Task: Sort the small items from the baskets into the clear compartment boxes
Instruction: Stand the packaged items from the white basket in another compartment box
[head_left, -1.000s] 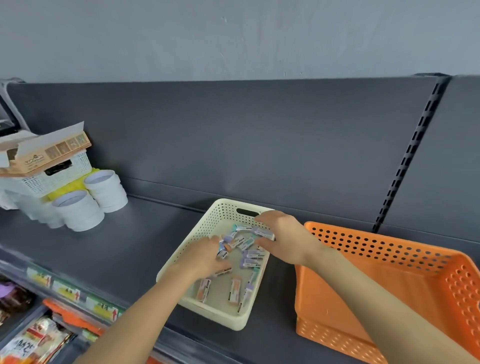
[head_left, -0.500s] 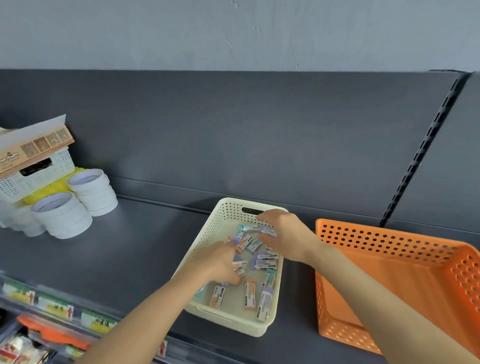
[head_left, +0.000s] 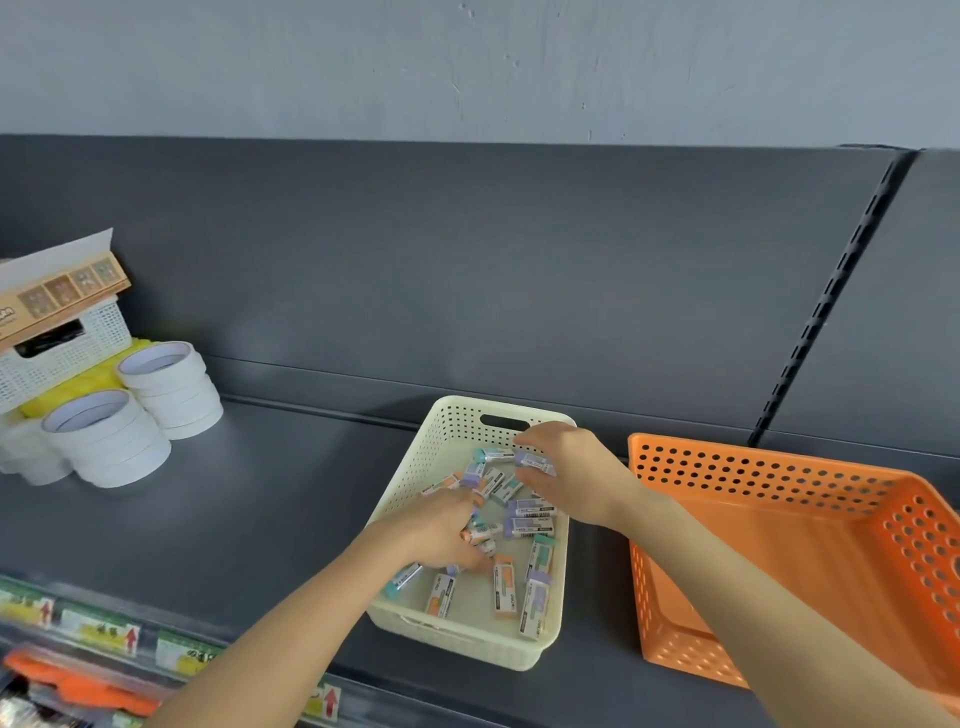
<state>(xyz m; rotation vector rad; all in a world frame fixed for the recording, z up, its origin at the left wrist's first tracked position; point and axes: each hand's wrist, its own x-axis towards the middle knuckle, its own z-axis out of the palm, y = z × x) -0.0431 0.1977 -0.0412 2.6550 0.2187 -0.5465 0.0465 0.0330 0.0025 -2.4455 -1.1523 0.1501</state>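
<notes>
Now left hand (head_left: 439, 535), right hand (head_left: 574, 473) grip erasers (head_left: 530, 526) inside basket (head_left: 457, 640).

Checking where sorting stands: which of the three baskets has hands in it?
The cream basket, in the middle: left hand and right hand are among its erasers. The orange basket and white basket have none.

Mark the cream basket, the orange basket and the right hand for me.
cream basket (head_left: 467, 647), head view, near front wall.
orange basket (head_left: 753, 473), head view, perforated back wall.
right hand (head_left: 576, 473), head view, back of the hand.
</notes>
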